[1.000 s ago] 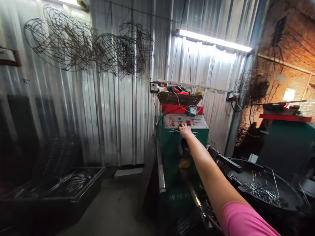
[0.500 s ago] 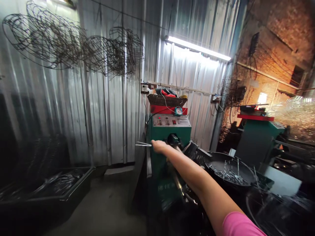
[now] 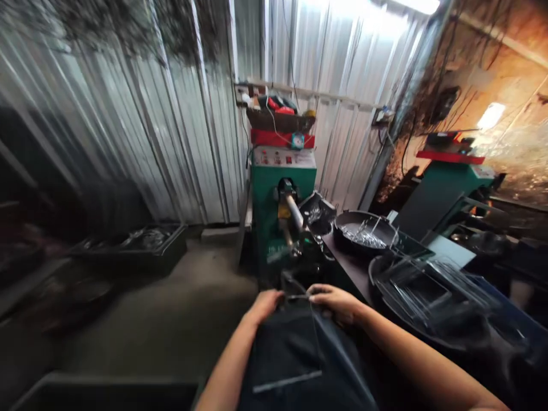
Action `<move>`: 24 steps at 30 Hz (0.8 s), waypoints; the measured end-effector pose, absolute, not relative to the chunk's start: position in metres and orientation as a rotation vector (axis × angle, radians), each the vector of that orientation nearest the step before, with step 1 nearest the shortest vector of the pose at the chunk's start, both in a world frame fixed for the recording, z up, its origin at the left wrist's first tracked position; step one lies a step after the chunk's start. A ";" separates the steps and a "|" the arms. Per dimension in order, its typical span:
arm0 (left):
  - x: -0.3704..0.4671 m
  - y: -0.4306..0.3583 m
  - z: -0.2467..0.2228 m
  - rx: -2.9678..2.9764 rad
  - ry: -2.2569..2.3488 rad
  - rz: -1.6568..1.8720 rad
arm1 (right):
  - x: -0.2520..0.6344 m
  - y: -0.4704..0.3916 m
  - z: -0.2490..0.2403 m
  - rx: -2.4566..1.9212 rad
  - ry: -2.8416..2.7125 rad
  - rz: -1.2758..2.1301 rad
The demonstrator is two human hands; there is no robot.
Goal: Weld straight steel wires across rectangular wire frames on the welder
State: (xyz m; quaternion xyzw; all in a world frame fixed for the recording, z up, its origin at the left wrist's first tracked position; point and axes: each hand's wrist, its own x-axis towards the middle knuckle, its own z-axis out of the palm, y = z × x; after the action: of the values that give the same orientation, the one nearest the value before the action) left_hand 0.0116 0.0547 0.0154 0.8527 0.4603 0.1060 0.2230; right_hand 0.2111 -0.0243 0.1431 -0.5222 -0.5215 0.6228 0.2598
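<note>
My left hand [image 3: 268, 303] and my right hand [image 3: 334, 299] are close together over my lap, in front of the green machine. Between their closed fingers runs a thin metal wire piece [image 3: 296, 297], gripped at both ends; blur hides its exact shape. Below them a dark apron [image 3: 291, 348] covers my lap, with a pale line across it. Just beyond the hands is the green machine [image 3: 268, 205], with a metal shaft [image 3: 294, 212] pointing toward me and a control panel [image 3: 282, 157] on top.
At right, a round black pan [image 3: 349, 237] holds loose metal pieces. Nearer, a large round container [image 3: 381, 291] carries wire frames. A metal bin [image 3: 158, 257] stands on the floor at left. Another green machine [image 3: 445, 194] is at the far right, and a corrugated wall [image 3: 192, 148] rises behind.
My right hand has come back from its reach toward the machine's left side, where it held thin metal rods. My left hand has entered view. The camera has tilted down.
</note>
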 end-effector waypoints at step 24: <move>0.038 0.043 -0.024 2.314 1.298 0.181 | 0.303 -0.023 -0.006 -1.272 -0.729 1.232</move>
State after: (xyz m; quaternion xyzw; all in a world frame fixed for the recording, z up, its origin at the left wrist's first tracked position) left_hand 0.0376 0.0432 -0.0239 0.8450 0.4739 0.0661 0.2386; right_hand 0.3031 -0.0231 -0.0056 -0.5433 -0.3113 0.5262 0.5754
